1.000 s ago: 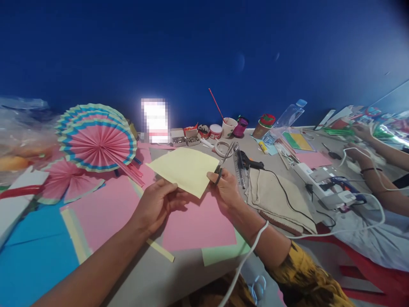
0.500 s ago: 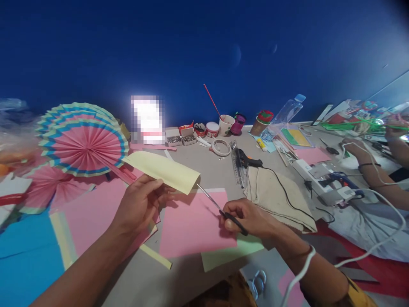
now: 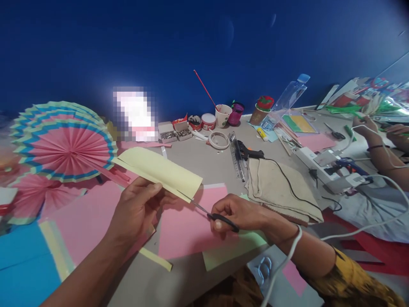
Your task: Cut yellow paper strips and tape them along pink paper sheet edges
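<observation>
A pale yellow sheet of paper, curled over lengthwise, is pinched along its lower edge by my left hand. My right hand has its fingers in the black handles of a pair of scissors. The blades reach into the paper's right end near its lower edge, and a cut line runs toward my left fingers. Beneath both hands lies pink paper, with a light green sheet partly under it. A narrow yellow strip rests on the table close to my left wrist.
Pleated paper rosettes stand at left above blue paper. Behind are a tape roll, a ruler, a glue gun and a folded cloth. A white cable crosses my right forearm. Another person's hands are at right.
The scissors have moved left and slightly down, from the paper's right corner to into its lower edge. My left hand still grips the paper. The view has shifted a little.
</observation>
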Motion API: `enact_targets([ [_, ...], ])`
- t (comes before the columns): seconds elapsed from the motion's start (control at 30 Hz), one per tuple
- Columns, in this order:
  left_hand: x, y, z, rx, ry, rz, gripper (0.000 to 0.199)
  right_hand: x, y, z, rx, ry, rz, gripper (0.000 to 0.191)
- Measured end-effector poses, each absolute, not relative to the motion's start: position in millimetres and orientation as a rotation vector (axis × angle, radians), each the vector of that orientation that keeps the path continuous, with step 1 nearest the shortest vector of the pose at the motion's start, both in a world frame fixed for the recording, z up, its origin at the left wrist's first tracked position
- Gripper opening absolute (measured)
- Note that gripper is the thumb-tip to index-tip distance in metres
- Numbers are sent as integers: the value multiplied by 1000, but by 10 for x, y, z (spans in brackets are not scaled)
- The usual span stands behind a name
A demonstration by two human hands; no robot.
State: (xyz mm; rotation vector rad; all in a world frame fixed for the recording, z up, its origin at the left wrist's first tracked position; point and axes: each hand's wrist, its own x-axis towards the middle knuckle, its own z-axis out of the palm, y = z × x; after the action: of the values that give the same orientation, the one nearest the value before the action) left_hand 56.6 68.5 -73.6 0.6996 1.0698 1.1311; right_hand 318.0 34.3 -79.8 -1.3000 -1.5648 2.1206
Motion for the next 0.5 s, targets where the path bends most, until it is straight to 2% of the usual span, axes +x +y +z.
enact_targets([
  [0.5, 548, 719, -748, 628, 981, 1077, 25, 3221, 425, -816, -1289, -1563, 2142, 66],
])
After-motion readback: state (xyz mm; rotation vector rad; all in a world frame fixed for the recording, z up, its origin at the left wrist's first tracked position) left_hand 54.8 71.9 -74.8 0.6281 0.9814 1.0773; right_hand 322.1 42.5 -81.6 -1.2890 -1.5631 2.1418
